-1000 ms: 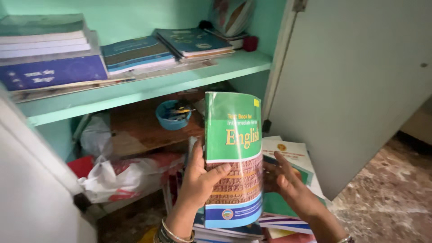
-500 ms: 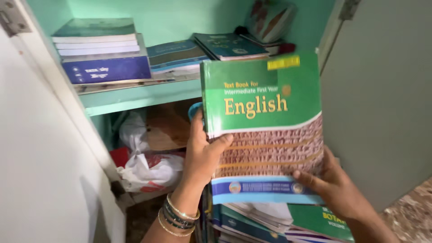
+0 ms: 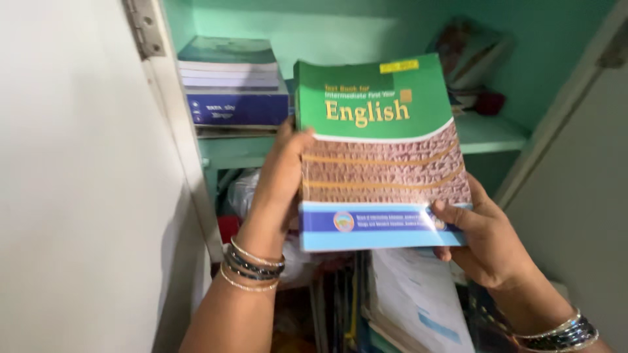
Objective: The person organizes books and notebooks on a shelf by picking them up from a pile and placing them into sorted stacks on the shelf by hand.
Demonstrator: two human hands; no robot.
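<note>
I hold a green and brown textbook (image 3: 379, 150) with a blue band along its bottom, face up in front of an open cupboard. My left hand (image 3: 281, 180) grips its left edge, thumb on the cover. My right hand (image 3: 487, 238) grips its lower right corner, thumb on the blue band. Both wrists wear bangles. The book covers much of the mint-green shelf (image 3: 487, 134) behind it.
A stack of books, dark blue at the bottom (image 3: 232, 82), lies on the shelf at left. More books and papers (image 3: 409, 297) are piled below my hands. A white cupboard door (image 3: 78, 176) stands at left, another door (image 3: 582, 196) at right. A white bag (image 3: 242, 193) sits under the shelf.
The book has risen and now sits level with the shelf; my view has shifted right and closer, so the left door fills more of the picture. Both hands keep their grip.
</note>
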